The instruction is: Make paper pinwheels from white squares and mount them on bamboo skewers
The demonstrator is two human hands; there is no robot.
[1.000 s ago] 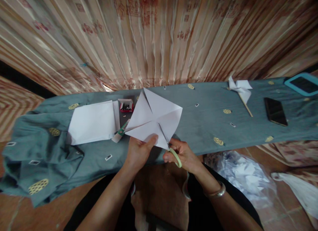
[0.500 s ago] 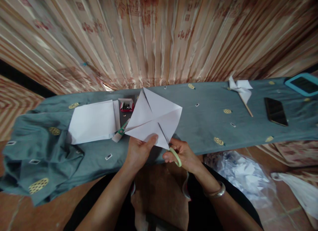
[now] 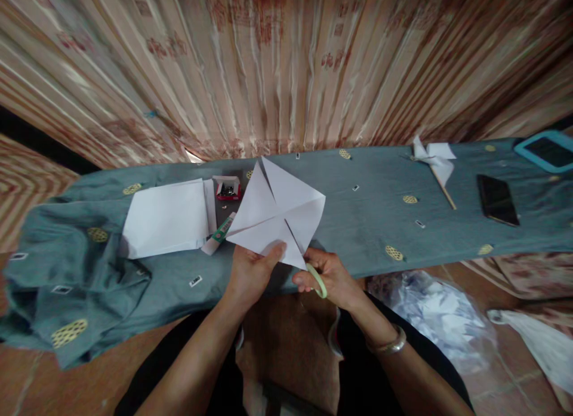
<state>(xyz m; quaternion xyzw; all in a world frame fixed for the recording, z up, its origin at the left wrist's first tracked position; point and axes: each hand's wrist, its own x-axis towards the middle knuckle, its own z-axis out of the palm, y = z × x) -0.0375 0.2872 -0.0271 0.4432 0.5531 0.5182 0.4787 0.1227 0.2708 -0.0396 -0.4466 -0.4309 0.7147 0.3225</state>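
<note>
So we've got a white paper (image 3: pixel 298 192) held over the near side of the counter (image 3: pixel 367 225), roughly in the middle. Our left hand (image 3: pixel 253 270) has its grip pinched on the lower edge, thumb lying on top. It's got slits running in from the top, left and bottom corners, plus a crease toward the right one. Our right hand (image 3: pixel 329 277) has its grip wrapped round the green handle of the scissors (image 3: pixel 319 283), right by the bottom corner; the blades are mostly hidden, so we can't tell how far apart they are.

Left of that there's a stack (image 3: pixel 168 219) of white sheets, with a small red box (image 3: pixel 228 189) of dark bits and a green-and-white tube (image 3: pixel 219 232) between. Way off to the right: a pinwheel (image 3: pixel 437 160) on a stick, then our phone (image 3: pixel 498 199).
</note>
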